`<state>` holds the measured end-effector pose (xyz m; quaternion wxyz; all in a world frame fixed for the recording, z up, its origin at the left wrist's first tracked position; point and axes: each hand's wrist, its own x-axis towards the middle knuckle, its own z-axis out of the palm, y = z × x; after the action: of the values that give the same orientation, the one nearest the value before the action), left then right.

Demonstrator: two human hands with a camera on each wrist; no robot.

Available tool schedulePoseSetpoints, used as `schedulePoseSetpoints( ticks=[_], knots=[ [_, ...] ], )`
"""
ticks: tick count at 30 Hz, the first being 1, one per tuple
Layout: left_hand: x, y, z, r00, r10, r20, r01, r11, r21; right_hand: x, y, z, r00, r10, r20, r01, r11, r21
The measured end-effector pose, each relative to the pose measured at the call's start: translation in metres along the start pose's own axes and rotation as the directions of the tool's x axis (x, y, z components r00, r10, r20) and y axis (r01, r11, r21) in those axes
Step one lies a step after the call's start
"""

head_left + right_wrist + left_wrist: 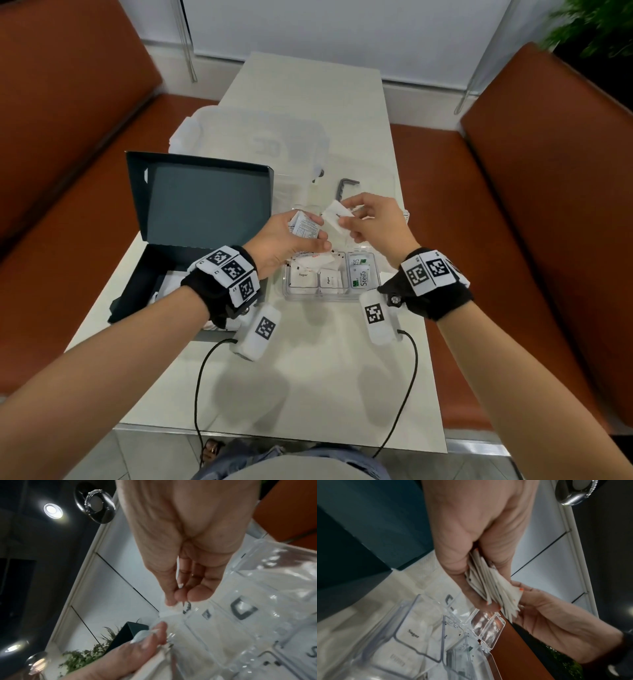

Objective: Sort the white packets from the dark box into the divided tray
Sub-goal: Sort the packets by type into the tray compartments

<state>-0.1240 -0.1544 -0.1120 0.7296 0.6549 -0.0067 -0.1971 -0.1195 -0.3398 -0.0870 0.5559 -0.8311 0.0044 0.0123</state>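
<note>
Head view, hands: the left hand [291,240] grips a stack of packets [306,229], fingers curled round it, over the far end of the divided tray [375,274]; the right hand [375,224] pinches one single packet [337,216] just beside that stack.
Head view, progress: the tray's near row already holds packets — a Sugar packet [303,275], a Pepper packet [330,279] and a Stevia packet [363,275], each in its own compartment. The dark box [150,274] stands open to the left, with something white low inside, so more seems left to sort.
Head view, orientation: the single packet's long axis runs diagonally, its upper end towards the far right, its flat face turned up to the camera.
Left wrist view: the stack [489,586] shows edge-on, fanned, clamped between thumb and fingers; the right hand touches its outer edge. Below lies the tray with the Sugar label readable.
Right wrist view: thumb and fingertips [197,595] are closed together, probably on the packet's edge — blur hides the contact. The clear tray [257,635] lies beneath.
</note>
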Motion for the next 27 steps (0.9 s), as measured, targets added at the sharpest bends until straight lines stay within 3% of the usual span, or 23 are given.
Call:
schedulePoseSetpoints(
  ticks=[7,10,17,27],
  knots=[
    [-0.004,-0.002,-0.018,0.997,-0.047,-0.056,0.046,0.999,-0.029,-0.012,0.034,0.007,0.960,0.265,0.096,-0.256,0.962,-0.090],
    [-0.005,-0.001,-0.020,0.996,-0.054,-0.068,0.052,0.998,-0.028,-0.017,0.043,0.020,0.945,0.326,0.038,-0.315,0.934,-0.169],
    [-0.009,-0.001,-0.020,0.996,-0.068,-0.064,0.067,0.998,-0.022,-0.020,0.050,0.049,0.977,0.204,-0.064,-0.206,0.812,-0.546],
    [-0.013,-0.001,-0.022,0.996,-0.059,-0.066,0.058,0.998,-0.026,-0.014,0.054,0.051,0.974,0.149,0.173,0.055,0.583,-0.811]
  ],
)
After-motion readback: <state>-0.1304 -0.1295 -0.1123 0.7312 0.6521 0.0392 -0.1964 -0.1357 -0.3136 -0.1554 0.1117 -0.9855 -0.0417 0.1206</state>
